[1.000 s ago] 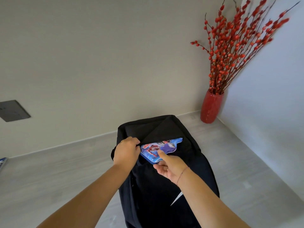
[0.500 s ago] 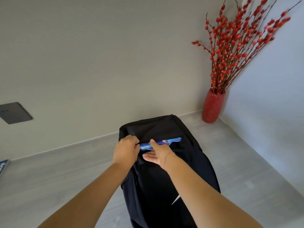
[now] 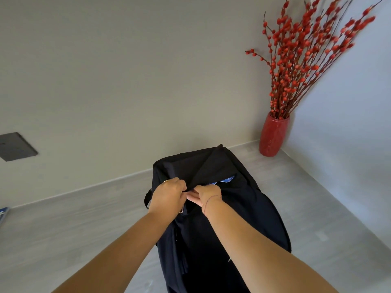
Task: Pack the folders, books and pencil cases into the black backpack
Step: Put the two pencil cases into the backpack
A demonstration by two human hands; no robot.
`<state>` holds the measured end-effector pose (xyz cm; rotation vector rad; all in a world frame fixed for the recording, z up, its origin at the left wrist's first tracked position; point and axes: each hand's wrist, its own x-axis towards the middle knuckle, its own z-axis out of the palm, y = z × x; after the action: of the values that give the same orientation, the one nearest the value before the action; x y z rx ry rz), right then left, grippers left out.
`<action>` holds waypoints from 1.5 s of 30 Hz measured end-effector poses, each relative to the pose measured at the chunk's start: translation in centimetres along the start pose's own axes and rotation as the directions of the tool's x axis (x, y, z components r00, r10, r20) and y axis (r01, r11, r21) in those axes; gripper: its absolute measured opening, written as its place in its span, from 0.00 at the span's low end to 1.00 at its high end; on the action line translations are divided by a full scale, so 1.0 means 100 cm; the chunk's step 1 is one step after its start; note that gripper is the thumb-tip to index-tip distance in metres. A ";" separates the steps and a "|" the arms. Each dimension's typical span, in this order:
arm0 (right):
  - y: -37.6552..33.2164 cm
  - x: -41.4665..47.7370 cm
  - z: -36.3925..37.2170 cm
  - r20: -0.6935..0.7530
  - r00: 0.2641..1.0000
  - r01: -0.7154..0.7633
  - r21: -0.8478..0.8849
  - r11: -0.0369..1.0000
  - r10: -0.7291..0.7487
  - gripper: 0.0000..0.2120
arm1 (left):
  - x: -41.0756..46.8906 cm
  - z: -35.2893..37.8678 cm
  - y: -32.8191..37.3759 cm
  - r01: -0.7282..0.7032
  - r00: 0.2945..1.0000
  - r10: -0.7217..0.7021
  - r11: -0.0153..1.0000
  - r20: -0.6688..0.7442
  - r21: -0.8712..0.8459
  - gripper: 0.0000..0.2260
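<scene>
Pencil case (image 3: 226, 180) nearly in; we see only a blue sliver now.
Our right hand (image 3: 208, 194) left it, joined left hand (image 3: 169, 194); both pinch the black backpack (image 3: 243, 218) flap.

Wore single wide-angle camera on my head. Faced forward and down, close above black backpack (image 3: 243, 218) on surface (image 3: 74, 229); took in back wall (image 3: 127, 81), corner red vase (image 3: 273, 136) beyond.

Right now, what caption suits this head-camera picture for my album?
Left hand and right hand hold the open black backpack; a blue item peeks out.
</scene>
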<state>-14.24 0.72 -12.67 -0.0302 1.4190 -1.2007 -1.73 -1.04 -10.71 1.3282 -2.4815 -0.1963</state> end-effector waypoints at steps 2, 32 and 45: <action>-0.001 -0.007 -0.005 0.126 0.991 0.028 0.068 0.997 -0.036 0.14 | 0.000 0.002 -0.003 0.051 0.999 -0.051 0.997 -0.007 -0.065 0.05; -0.046 0.025 -0.152 0.600 0.601 0.298 -0.782 -0.548 -0.529 0.20 | -0.029 0.034 0.007 -0.119 0.967 0.198 0.910 -0.163 0.396 0.10; -0.054 0.025 -0.154 0.578 0.737 0.349 -0.770 -0.533 -0.352 0.21 | -0.034 0.017 0.010 -0.110 0.959 0.087 0.991 -0.271 -0.071 0.05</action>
<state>-29.71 6.09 -14.83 -2.0944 2.0920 0.0599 -1.30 2.30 -12.75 1.1126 -2.2779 -0.0917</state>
